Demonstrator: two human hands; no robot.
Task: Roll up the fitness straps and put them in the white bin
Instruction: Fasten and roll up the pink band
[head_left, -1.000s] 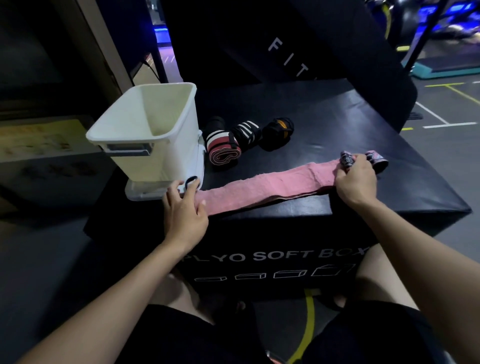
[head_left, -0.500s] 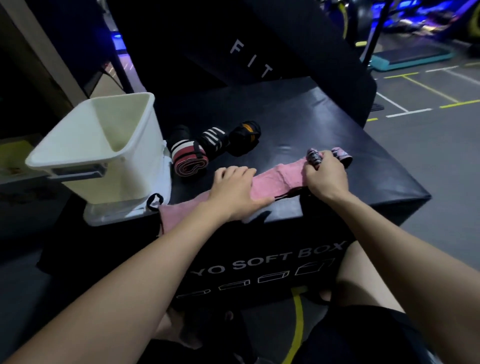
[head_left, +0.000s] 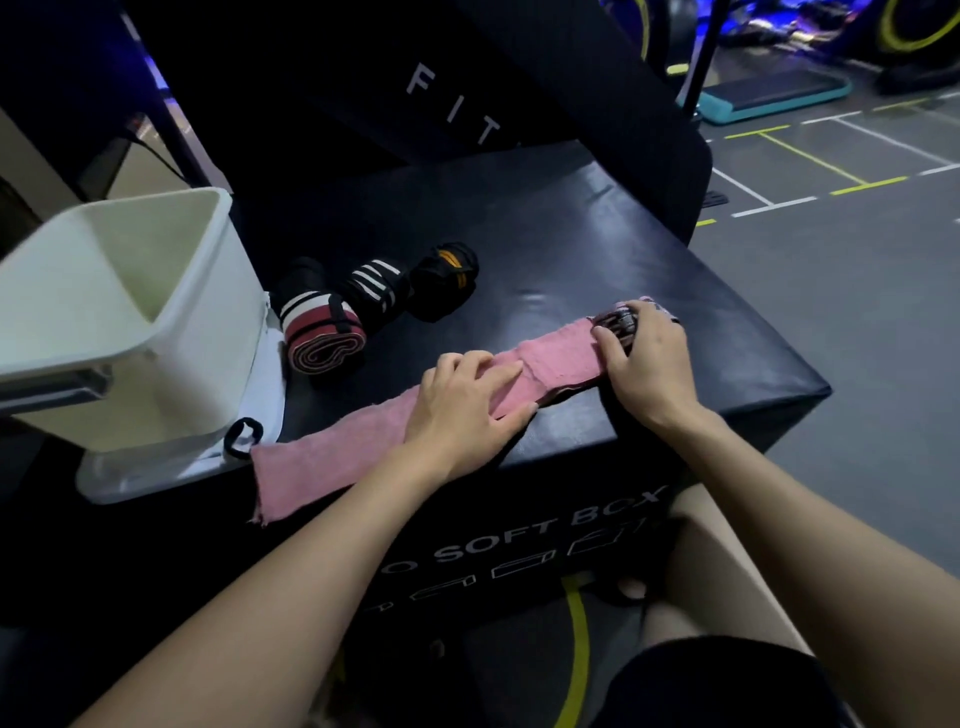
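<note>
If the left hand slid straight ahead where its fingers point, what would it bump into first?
Probably the right hand, which grips the rolled end of the pink strap. The left hand lies flat on that strap, fingers pointing along it.

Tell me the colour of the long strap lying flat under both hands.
Pink: the long flat fabric strap, with a black loop at its left end, seen in the head view.

Black padded gym box, a white bin on a clear lid at its left edge, three rolled straps beside it, a pink strap stretched flat along the front edge
</note>
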